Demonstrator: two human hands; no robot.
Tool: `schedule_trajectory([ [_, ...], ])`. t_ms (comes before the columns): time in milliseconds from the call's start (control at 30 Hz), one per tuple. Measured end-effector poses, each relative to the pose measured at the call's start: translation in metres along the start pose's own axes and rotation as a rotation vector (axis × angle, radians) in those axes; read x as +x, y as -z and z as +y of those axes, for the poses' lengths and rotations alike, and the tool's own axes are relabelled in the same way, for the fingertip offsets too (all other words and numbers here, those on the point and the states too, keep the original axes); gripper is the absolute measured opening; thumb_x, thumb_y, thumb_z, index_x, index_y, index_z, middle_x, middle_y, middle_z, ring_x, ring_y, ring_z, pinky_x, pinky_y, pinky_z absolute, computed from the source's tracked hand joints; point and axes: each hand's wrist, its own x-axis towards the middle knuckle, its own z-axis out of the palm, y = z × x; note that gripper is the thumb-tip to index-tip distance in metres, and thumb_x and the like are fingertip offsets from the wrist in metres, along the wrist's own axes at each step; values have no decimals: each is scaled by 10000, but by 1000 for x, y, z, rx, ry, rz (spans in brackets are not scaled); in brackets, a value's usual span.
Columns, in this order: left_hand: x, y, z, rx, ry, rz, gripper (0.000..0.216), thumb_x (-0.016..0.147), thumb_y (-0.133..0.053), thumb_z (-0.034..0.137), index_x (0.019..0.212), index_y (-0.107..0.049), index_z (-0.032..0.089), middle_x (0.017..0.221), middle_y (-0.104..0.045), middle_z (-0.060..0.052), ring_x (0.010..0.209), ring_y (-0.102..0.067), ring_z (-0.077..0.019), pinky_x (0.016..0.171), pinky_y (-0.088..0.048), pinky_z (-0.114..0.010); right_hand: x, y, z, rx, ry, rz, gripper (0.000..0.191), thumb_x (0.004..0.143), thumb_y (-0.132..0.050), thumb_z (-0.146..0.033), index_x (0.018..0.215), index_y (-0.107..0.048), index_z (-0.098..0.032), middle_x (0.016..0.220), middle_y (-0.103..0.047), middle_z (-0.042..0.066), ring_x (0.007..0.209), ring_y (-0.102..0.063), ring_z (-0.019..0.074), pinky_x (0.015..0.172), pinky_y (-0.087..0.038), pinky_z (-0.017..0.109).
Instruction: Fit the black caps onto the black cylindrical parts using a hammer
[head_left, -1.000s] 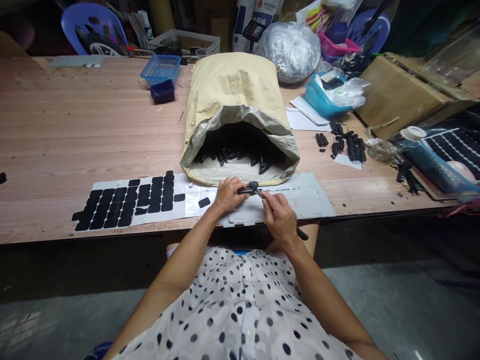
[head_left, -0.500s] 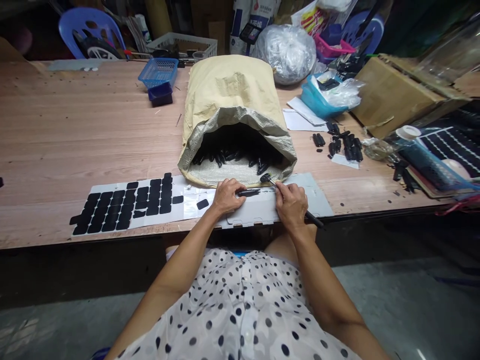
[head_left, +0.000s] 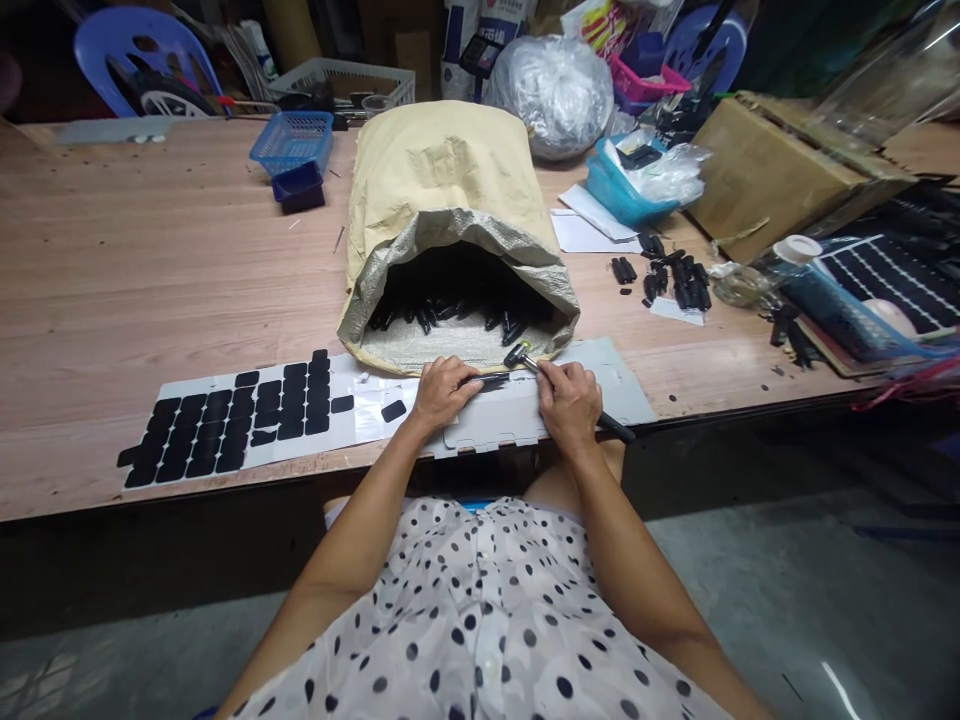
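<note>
My left hand (head_left: 441,392) is closed on a slim black part (head_left: 487,380) that lies on a grey cut-out sheet (head_left: 622,385) at the table's near edge. My right hand (head_left: 568,401) grips a small hammer (head_left: 517,355); its black handle sticks out to the right behind the hand and its head hovers just right of the part's end. Directly behind both hands lies a tan woven sack (head_left: 450,215), open toward me, with several black parts inside (head_left: 457,310).
A white sheet with several black adhesive pads (head_left: 232,420) lies to the left. Loose black parts (head_left: 671,280) sit at the right, with a cardboard box (head_left: 765,180), blue trays (head_left: 626,195), a blue basket (head_left: 292,140) and a plastic bag (head_left: 559,90) further back.
The right hand swung the hammer from over the part out to the right, then brought its head down closer to the part's end. The left hand kept holding the part.
</note>
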Motion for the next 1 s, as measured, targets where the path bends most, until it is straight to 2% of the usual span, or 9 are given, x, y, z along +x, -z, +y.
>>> schedule_trajectory([
  [600,2,-2,-3,4,-16,14,254,977,-512,329,1009,-757,272,995,-679,-32,1016,-550,-242,938,-400,-399,1,-2,0,-6,18,26,282,957,-526,-270,1123,-753,-257,929,-609,87,862,-459,232,736,-318,343],
  [767,-6,5,9,-19,-38,3,250,965,-515,301,962,-757,235,972,-693,-48,1004,-575,-247,954,-424,-419,2,-2,-1,-10,9,26,279,952,-534,-260,1116,-759,-258,925,-614,86,858,-462,231,734,-319,343],
  [867,-33,8,27,-155,-153,-117,277,974,-495,327,1005,-750,223,982,-710,-58,958,-614,-231,905,-473,-382,1,-1,0,-1,16,20,283,953,-530,-259,1125,-756,-258,925,-606,88,859,-459,233,734,-320,345],
  [933,-58,5,39,-275,-221,-292,292,977,-490,349,1068,-741,230,991,-733,-53,932,-650,-216,868,-500,-338,1,-2,1,3,16,15,289,955,-524,-257,1133,-751,-258,924,-600,89,860,-456,235,732,-319,346],
  [1000,-80,-5,45,-321,-227,-466,286,965,-506,351,1093,-737,240,976,-759,-39,920,-681,-208,852,-511,-304,1,-2,1,1,15,17,289,955,-523,-257,1134,-750,-260,922,-597,87,859,-455,234,731,-318,345],
])
